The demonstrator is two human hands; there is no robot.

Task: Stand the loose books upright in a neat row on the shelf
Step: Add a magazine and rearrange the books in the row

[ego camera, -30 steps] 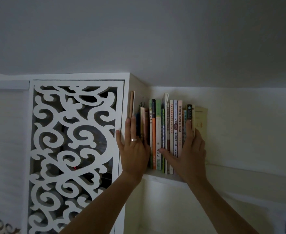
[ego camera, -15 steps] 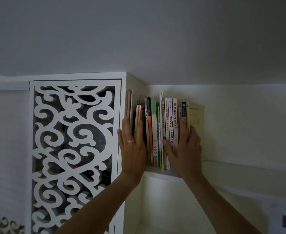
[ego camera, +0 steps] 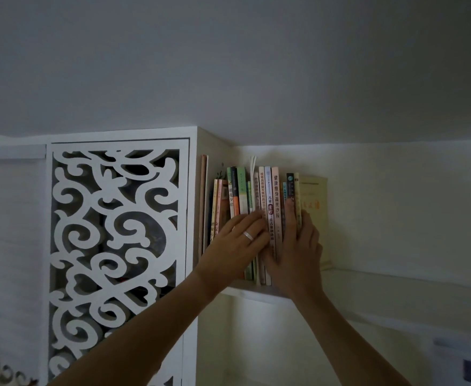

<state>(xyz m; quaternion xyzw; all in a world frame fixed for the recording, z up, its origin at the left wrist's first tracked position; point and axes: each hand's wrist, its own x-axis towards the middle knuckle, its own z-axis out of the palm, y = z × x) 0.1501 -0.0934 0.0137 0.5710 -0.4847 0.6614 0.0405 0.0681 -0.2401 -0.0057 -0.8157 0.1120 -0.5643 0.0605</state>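
A white cabinet door [ego camera: 117,246] with cut-out scrollwork is filling the left of the view, and just beside it a tall thin book [ego camera: 203,201] is leaning against the cabinet's side wall. Next, the row of books [ego camera: 259,201] is standing upright on the shelf [ego camera: 395,288], spines facing out. The left hand [ego camera: 239,240], wearing a ring [ego camera: 248,235], is lying flat with fingers straight and together across the lower spines, pressing rather than gripping. The right hand [ego camera: 298,254] is resting just beside it, fingers straight and pointing up along the spines near the right end of the row, holding nothing. A pale yellow book [ego camera: 313,207] is closing the row on the right, its cover turned partly outward. The row looks nearly finished, so the risk is likely in letting go: with nothing bracing the right end, the yellow book could be tipping sideways and dragging its neighbours with it, and uneven pressure from the flat palms could be pushing some spines deeper than others, leaving the front edge ragged
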